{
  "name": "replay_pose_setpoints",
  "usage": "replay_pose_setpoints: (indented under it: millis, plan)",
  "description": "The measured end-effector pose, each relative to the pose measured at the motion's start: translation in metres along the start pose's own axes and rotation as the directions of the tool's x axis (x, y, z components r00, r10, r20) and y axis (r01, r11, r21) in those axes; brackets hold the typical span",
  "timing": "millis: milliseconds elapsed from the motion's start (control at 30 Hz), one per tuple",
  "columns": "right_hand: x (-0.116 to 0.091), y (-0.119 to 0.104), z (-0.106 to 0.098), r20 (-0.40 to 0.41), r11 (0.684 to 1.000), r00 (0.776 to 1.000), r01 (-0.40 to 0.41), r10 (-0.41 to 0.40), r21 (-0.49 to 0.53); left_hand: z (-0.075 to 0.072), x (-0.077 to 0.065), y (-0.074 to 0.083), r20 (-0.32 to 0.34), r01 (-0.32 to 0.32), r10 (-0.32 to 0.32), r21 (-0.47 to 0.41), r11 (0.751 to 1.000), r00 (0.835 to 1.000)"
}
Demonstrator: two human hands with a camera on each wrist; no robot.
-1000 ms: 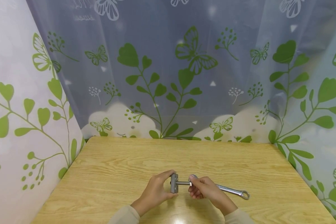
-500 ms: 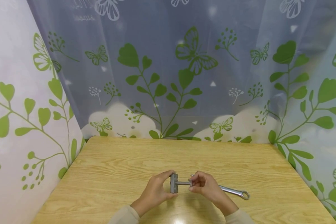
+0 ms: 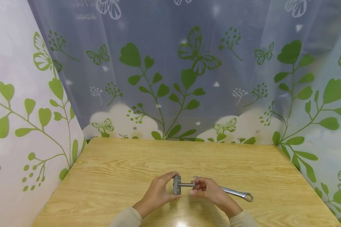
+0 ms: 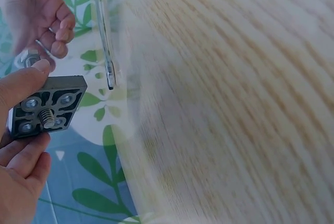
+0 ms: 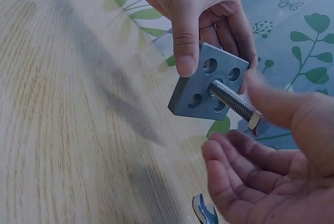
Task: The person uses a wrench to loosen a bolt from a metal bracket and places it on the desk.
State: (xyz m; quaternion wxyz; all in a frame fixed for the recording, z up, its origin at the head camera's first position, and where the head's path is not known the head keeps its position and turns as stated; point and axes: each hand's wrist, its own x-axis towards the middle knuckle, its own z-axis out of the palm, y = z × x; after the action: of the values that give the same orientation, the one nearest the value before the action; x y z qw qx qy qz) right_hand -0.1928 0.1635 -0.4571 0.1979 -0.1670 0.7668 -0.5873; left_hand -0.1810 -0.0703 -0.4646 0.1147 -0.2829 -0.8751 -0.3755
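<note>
My left hand (image 3: 158, 191) grips a small square grey metal plate (image 5: 209, 85) by its edges, thumb on one side and fingers on the other. A threaded hex bolt (image 5: 233, 100) passes through the plate's centre, and its tip pokes out on the far face in the left wrist view. Recessed holes surround it near the plate's corners. Around the bolt's head, my right hand (image 3: 209, 190) has its thumb and fingers spread, with a gap to the head in the right wrist view. A combination wrench (image 3: 236, 193) lies on the table behind the right hand, which partly covers it.
The wood-grain table (image 3: 130, 160) reaches back to a patterned curtain (image 3: 164, 78) with leaves and butterflies. More of this printed sheeting (image 3: 22, 119) stands along the left and right sides.
My right thumb and fingers have shifted around the bolt's head and now stand looser, away from it. The left hand holds the plate in nearly the same place; the wrench has stayed put.
</note>
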Motion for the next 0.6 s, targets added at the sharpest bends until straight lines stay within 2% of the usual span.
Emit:
replay_pose_setpoints:
  millis: [133, 300, 467, 600]
  plan:
    - [0.0012, -0.0001, 0.0019, 0.034, 0.997, 0.997, -0.071, 0.070, 0.026, 0.0007, 0.0002, -0.0011, -0.004, -0.017, 0.017, 0.010, 1.000, 1.000]
    - [0.0038, -0.0017, 0.0046, -0.021, 0.989, 0.992, -0.125, 0.127, 0.075, 0.0014, 0.0005, -0.0019, -0.010, -0.033, 0.033, 0.012, 0.999, 0.999]
    - [0.0038, -0.0035, 0.0055, -0.045, 0.989, 0.991, -0.122, 0.126, 0.088, 0.0010, 0.0002, -0.0018, -0.017, -0.041, 0.041, 0.004, 0.999, 0.999]
    - [0.0031, -0.0041, 0.0055, -0.049, 0.994, 0.995, -0.087, 0.091, 0.073, 0.0005, -0.0004, -0.0020, -0.013, -0.036, 0.036, 0.003, 0.999, 0.999]
